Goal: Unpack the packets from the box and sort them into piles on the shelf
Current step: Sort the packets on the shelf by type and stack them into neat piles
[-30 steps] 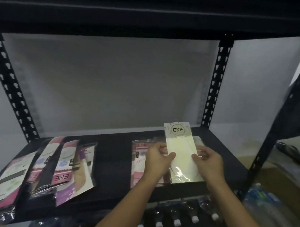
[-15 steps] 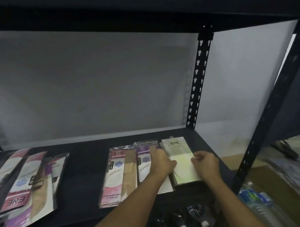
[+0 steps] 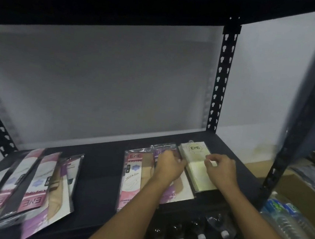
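Cream ENE packet [image 3: 197, 161] flat on black shelf [image 3: 99, 171], lying between both hands, left hand [image 3: 169, 165] curled at its left edge over pink packets [image 3: 137, 175], right hand [image 3: 221, 169] fingertips pinched over its middle, actual grasp unclear

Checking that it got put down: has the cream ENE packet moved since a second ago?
Yes. The cream ENE packet went down from the hands onto the shelf, right of the pink packets.

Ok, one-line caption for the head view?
Both hands, left hand and right hand, settle a pale-yellow plastic packet onto the black metal shelf.
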The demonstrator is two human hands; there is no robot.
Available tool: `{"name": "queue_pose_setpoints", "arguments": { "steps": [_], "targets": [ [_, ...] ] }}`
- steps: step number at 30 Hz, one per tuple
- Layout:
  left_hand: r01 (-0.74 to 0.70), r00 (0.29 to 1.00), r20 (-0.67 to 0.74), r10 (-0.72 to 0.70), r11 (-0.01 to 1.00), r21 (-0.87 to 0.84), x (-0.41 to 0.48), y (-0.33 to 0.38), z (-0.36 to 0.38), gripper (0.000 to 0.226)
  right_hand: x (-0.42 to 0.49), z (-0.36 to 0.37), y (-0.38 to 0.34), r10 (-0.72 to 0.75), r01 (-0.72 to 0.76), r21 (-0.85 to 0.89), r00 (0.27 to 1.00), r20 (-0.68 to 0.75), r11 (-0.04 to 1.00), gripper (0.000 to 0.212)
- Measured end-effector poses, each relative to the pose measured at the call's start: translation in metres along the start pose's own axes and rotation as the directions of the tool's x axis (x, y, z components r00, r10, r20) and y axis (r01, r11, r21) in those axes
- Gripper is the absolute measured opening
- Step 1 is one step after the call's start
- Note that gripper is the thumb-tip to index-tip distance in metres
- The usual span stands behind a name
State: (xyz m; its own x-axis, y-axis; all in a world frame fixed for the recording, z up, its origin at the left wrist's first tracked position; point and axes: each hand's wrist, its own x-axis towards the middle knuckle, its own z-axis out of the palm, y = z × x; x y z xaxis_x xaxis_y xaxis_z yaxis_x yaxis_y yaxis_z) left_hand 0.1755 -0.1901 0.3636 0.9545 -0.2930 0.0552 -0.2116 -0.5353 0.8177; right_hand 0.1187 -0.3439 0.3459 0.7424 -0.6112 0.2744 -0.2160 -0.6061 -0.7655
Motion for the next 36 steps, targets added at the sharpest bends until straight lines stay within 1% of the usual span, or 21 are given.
{"name": "queue_pose_setpoints", "arguments": {
  "steps": [1,2,4,5,6,10,13,15,19,22,25,27,29,31,33,34,36],
  "targets": [
    [-0.011,1.000,-0.015,0.010,1.000,-0.011,-0.002,-0.006,-0.013,0.023,-0.007,0.006,-0.011,-0.013,0.012,0.051,1.000,0.011,0.999,0.014],
    [-0.027,0.999,-0.043,0.027,1.000,-0.012,-0.006,-0.012,-0.028,0.023,-0.016,0.013,-0.023,-0.033,0.029,0.106,0.999,0.027,0.994,0.012],
    [-0.031,0.993,-0.110,0.032,0.999,0.008,-0.014,-0.029,-0.061,0.011,-0.036,0.031,-0.049,-0.072,0.055,0.196,0.994,0.081,0.979,0.010],
    [-0.036,0.987,-0.157,0.040,0.999,0.025,-0.019,-0.041,-0.078,0.008,-0.047,0.041,-0.063,-0.091,0.063,0.230,0.990,0.112,0.971,0.010],
    [-0.033,0.978,-0.202,0.042,0.998,0.046,-0.024,-0.054,-0.096,0.015,-0.057,0.053,-0.077,-0.114,0.076,0.258,0.984,0.138,0.963,0.011],
    [0.072,0.939,-0.342,-0.042,0.994,0.076,-0.052,-0.104,-0.165,0.030,-0.100,0.101,-0.131,-0.229,0.144,0.355,0.951,0.210,0.924,0.011],
    [0.154,0.896,-0.433,-0.098,0.983,0.096,-0.075,-0.139,-0.208,0.025,-0.130,0.134,-0.163,-0.272,0.149,0.390,0.920,0.283,0.909,0.010],
    [0.181,0.862,-0.494,-0.116,0.980,0.085,-0.090,-0.158,-0.234,0.023,-0.146,0.154,-0.182,-0.291,0.147,0.396,0.897,0.333,0.906,0.012],
    [0.252,0.814,-0.560,-0.156,0.963,0.098,-0.117,-0.192,-0.281,0.028,-0.175,0.187,-0.213,-0.319,0.162,0.376,0.857,0.404,0.912,0.013],
    [0.329,0.761,-0.619,-0.195,0.938,0.109,-0.136,-0.216,-0.311,0.031,-0.193,0.208,-0.231,-0.338,0.170,0.366,0.818,0.465,0.915,0.013],
    [0.457,0.688,-0.681,-0.251,0.878,0.138,-0.157,-0.242,-0.335,0.039,-0.206,0.229,-0.246,-0.333,0.182,0.319,0.783,0.526,0.930,0.012],
    [0.539,0.665,-0.681,-0.307,0.828,0.153,-0.168,-0.258,-0.343,0.047,-0.213,0.240,-0.253,-0.315,0.188,0.276,0.777,0.545,0.943,0.010],
    [0.533,0.679,-0.672,-0.297,0.828,0.173,-0.171,-0.265,-0.340,0.048,-0.217,0.249,-0.257,-0.282,0.182,0.230,0.782,0.555,0.956,0.011],
    [0.454,0.743,-0.632,-0.221,0.860,0.233,-0.168,-0.264,-0.329,0.044,-0.220,0.255,-0.259,-0.254,0.187,0.176,0.793,0.553,0.966,0.017],
    [0.387,0.812,-0.562,-0.156,0.866,0.318,-0.162,-0.258,-0.315,0.040,-0.220,0.259,-0.260,-0.237,0.200,0.128,0.804,0.545,0.972,0.023],
    [0.367,0.834,-0.535,-0.133,0.858,0.359,-0.159,-0.256,-0.309,0.037,-0.220,0.259,-0.261,-0.223,0.196,0.109,0.808,0.545,0.975,0.023],
    [0.352,0.853,-0.510,-0.108,0.841,0.410,-0.155,-0.254,-0.302,0.030,-0.219,0.259,-0.263,-0.190,0.176,0.079,0.810,0.555,0.981,0.020]
  ]
}}
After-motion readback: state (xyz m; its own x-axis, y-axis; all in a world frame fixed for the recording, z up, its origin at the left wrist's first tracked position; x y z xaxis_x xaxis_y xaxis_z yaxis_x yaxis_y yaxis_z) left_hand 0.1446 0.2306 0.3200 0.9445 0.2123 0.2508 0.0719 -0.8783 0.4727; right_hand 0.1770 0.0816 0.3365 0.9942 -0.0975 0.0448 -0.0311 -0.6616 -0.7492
